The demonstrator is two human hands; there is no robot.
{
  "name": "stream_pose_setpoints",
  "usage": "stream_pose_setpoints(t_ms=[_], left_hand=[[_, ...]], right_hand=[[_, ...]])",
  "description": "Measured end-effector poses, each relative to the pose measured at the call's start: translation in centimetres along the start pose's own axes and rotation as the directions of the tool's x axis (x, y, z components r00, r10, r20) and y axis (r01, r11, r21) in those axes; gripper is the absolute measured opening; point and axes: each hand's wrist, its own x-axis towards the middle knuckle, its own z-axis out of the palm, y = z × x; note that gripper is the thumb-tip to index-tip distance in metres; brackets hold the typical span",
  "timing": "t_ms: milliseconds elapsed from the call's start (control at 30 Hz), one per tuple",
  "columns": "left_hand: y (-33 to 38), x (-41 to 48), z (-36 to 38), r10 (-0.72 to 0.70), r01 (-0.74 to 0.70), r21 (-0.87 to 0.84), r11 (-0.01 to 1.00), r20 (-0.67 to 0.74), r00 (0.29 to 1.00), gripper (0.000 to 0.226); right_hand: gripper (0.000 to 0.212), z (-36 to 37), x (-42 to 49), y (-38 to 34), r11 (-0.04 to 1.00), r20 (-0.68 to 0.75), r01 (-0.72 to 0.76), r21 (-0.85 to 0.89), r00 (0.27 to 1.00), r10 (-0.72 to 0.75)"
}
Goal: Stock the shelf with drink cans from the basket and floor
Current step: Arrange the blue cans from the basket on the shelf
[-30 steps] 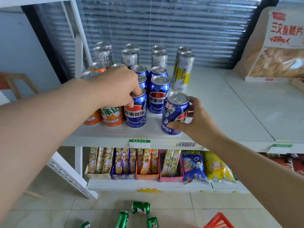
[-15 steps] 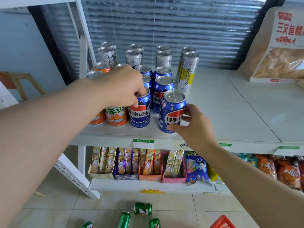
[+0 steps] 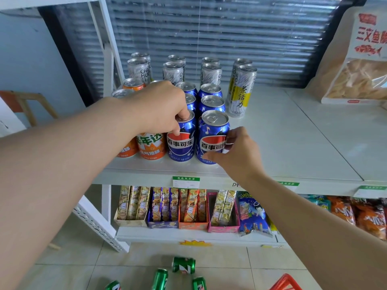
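Note:
Two blue cola cans stand upright at the front of the white shelf [image 3: 293,143]. My left hand [image 3: 159,109] grips the left blue can [image 3: 182,143] from above, fingers curled over its rim. My right hand [image 3: 236,151] holds the right blue can [image 3: 213,139] by its side, thumb low at the front. Both cans rest on the shelf, labels facing me. Behind them stand more blue cans [image 3: 211,101], orange cans [image 3: 149,145] and tall silver cans [image 3: 240,88]. Several green cans [image 3: 183,265] lie on the tiled floor beside the red basket [image 3: 284,282].
A large snack bag [image 3: 360,59] leans at the shelf's back right. The lower shelf holds boxed snacks [image 3: 192,208] and chip bags [image 3: 356,214]. A white upright [image 3: 109,59] flanks the cans on the left. A wooden chair [image 3: 25,103] stands far left.
The right blue can went from tilted to upright and slid left, closing up beside the left can, with its label turned to the front. My left hand stayed on its can.

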Motion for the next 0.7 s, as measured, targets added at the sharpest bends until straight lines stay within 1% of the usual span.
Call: stream_pose_setpoints(t_ms=[200,333,433,500,567,633,700], left_hand=[[0.1,-0.3,-0.1,0.0,0.0,-0.002,1.0,-0.01,1.0,0.044],[0.0,-0.5,0.2,0.0,0.0,-0.008,1.0,-0.031,1.0,0.034],[0.2,-0.9,0.3,-0.002,0.002,-0.012,1.0,-0.047,0.999,0.03],[0.3,-1.2,0.3,-0.004,0.003,-0.02,1.0,-0.07,0.998,0.034],[0.5,-1.6,0.5,-0.022,0.018,-0.048,0.999,-0.086,0.996,0.042],[0.6,-2.0,0.9,-0.046,0.037,-0.091,0.995,-0.104,0.994,0.049],[0.6,-2.4,1.4,-0.075,0.053,-0.158,0.986,-0.137,0.988,0.052]], right_hand=[[0.061,0.8,-0.2,-0.1,1.0,-0.017,0.013,0.024,1.0,-0.012],[0.064,0.8,-0.2,-0.1,1.0,-0.007,0.009,0.029,1.0,-0.009],[0.07,0.6,-0.3,-0.1,1.0,0.013,-0.006,0.013,1.0,0.006],[0.076,0.3,-0.3,-0.1,1.0,0.036,-0.015,-0.008,0.999,0.015],[0.083,-0.1,-0.5,-0.1,0.999,0.069,-0.012,-0.041,0.998,0.015],[0.092,-0.5,-0.8,0.0,0.998,0.092,-0.009,-0.054,0.996,0.014],[0.094,-0.7,-1.2,0.1,0.999,0.113,-0.011,-0.043,0.993,0.016]])
